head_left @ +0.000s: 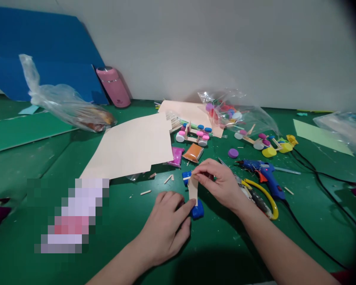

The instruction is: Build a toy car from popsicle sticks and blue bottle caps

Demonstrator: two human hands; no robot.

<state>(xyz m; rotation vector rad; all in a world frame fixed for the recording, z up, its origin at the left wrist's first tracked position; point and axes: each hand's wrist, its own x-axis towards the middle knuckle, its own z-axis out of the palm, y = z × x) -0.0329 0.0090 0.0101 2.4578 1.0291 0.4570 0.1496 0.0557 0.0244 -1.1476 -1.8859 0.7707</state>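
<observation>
A small model car with blue caps (197,209) for wheels and a beige strip (193,192) along its middle stands on the green table. My left hand (170,223) steadies it, the index fingertip on the strip's near end and the thumb close to the near blue cap. At the strip's far end, by another blue cap (186,178), my right hand (218,182) is closed in a pinch. Its fingertips seem to grip the strip's end, though they partly cover it. To the right of that hand are yellow-handled pliers (273,198) and a blue glue gun (265,174).
Two finished-looking cap-wheeled cars (192,136) stand behind, near clay packets in orange (193,152) and purple (177,155). A beige card sheet (133,144) lies left. Further back are a pink bottle (114,87) and plastic bags (68,105). Black cables (314,241) cross the right side.
</observation>
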